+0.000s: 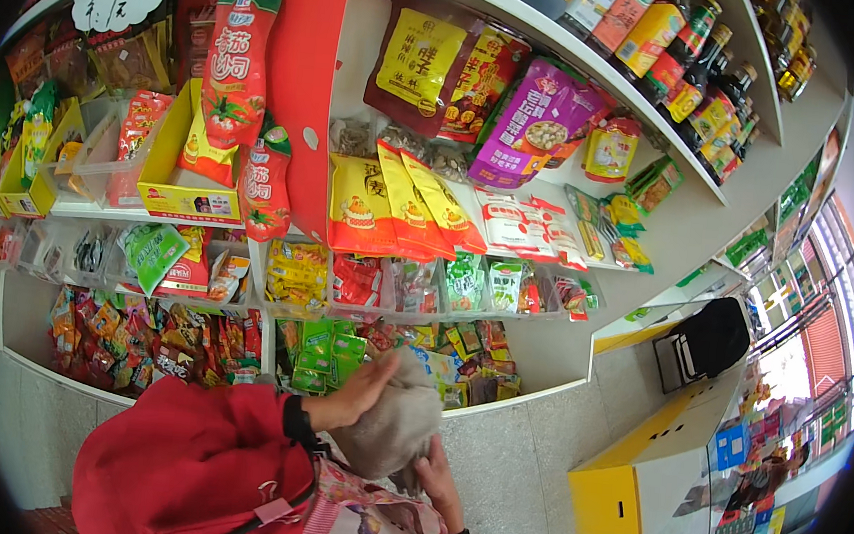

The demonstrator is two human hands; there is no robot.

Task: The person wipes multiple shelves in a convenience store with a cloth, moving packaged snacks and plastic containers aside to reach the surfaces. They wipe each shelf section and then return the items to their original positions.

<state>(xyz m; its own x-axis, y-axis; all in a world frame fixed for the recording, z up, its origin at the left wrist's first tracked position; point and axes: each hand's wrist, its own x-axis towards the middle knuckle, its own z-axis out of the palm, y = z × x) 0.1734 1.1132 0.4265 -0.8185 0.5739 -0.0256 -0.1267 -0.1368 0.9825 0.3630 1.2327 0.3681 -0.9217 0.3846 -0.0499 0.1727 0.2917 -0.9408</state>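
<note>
A bunched grey cloth (396,427) is between my two hands in front of my body, close to the lowest shelf. My left hand (354,398) comes out of a red sleeve and lies along the cloth's left side, its fingers together and pressed onto it. At the cloth's lower right edge, my right hand (437,477) grips it with the fingertips partly hidden by the folds. Just beyond the cloth is a low bin of small snack packets (332,348), partly covered by the cloth and my left hand.
White shelves (528,391) hold clear trays of sachets (298,275), yellow seasoning bags (364,202) and red sauce pouches (240,67). Sauce bottles (656,39) stand at upper right. A yellow and white counter (619,503) and a black chair (710,340) are to the right.
</note>
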